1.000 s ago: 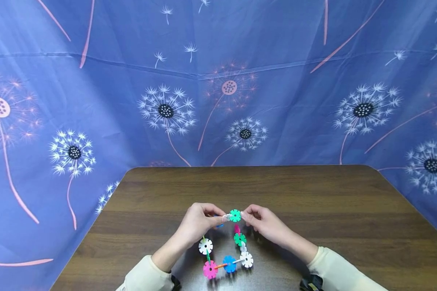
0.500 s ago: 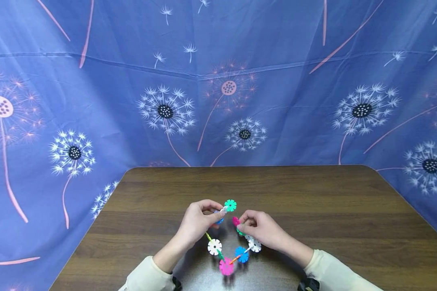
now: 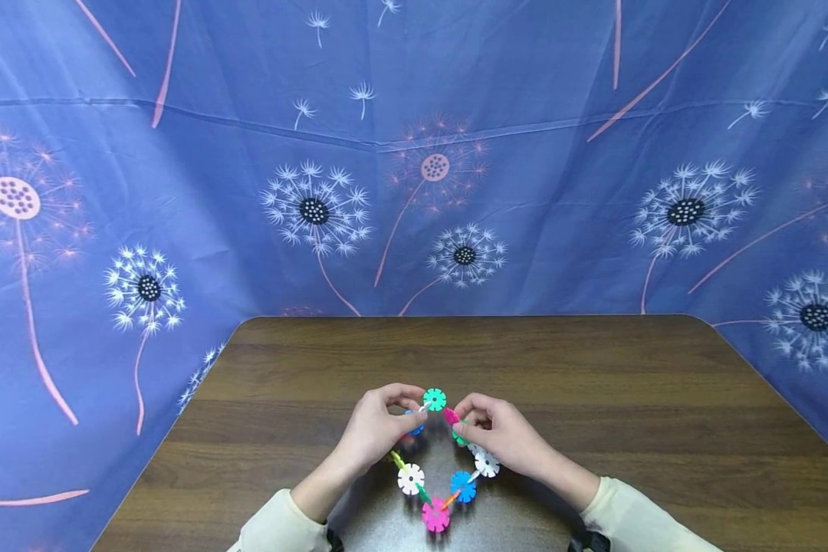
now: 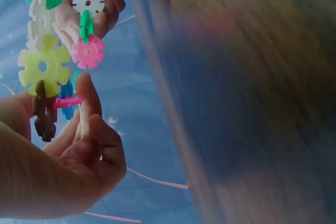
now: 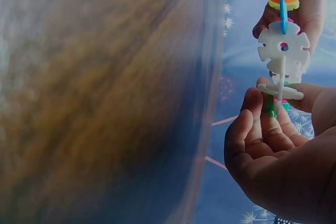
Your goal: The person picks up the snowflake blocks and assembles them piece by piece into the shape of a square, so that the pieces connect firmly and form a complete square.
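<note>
A chain of notched plastic discs (image 3: 435,516) curves in a near-ring between both hands, above the table. My left hand (image 3: 376,425) pinches its upper left part, by a white disc and a blue disc (image 3: 415,424). A green disc (image 3: 435,399) stands at the top, past the left fingertips. My right hand (image 3: 500,433) pinches the upper right part, around a green disc (image 3: 460,434) beside a pink disc (image 3: 451,416). The pink disc lies close to the top green one; whether they are joined I cannot tell. The left wrist view shows a yellow disc (image 4: 44,66) and a brown disc (image 4: 45,114).
The brown wooden table (image 3: 593,383) extends behind and to both sides of the hands. A blue cloth (image 3: 538,192) with dandelion prints hangs behind it.
My right hand has left the top green disc and now grips lower, by the pink disc. The pink and top green discs have come closer together. The chain's lower part has swung right.
</note>
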`<state>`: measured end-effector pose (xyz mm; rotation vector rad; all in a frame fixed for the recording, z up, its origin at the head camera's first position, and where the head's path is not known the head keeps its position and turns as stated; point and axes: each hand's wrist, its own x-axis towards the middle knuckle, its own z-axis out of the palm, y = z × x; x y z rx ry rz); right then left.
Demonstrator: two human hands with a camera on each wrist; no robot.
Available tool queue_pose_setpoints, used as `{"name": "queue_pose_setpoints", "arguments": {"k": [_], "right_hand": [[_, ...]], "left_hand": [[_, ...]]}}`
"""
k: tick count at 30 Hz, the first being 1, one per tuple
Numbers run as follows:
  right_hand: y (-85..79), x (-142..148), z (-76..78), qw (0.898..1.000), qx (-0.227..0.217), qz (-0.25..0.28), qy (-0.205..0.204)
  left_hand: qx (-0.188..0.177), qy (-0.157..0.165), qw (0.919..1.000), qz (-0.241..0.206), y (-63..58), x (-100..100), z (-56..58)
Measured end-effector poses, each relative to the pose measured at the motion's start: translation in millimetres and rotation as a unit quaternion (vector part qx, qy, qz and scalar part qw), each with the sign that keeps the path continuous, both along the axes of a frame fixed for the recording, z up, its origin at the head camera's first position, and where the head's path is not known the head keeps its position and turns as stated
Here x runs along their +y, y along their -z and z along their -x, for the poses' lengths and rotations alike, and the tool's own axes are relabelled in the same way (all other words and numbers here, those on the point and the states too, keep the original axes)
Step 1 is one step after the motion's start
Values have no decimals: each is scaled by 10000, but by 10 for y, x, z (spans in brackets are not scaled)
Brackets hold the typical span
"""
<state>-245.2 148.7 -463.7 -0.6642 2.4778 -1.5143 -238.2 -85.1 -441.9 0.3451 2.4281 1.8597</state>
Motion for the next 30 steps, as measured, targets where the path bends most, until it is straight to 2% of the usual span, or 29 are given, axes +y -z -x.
{"name": "queue_pose_setpoints", "arguments": {"k": [7, 16, 30], "right_hand": [[17, 10, 4, 9999, 92, -84, -17], [10, 8, 9, 9996, 266, -46, 61], [10, 14, 21, 9992, 366, -145, 103]], "left_hand": [[-70, 62, 9999, 39, -1, 13, -11], [-148, 124, 9997, -140, 23, 21, -14], [-232, 205, 9995, -15, 21, 23, -3]]}}
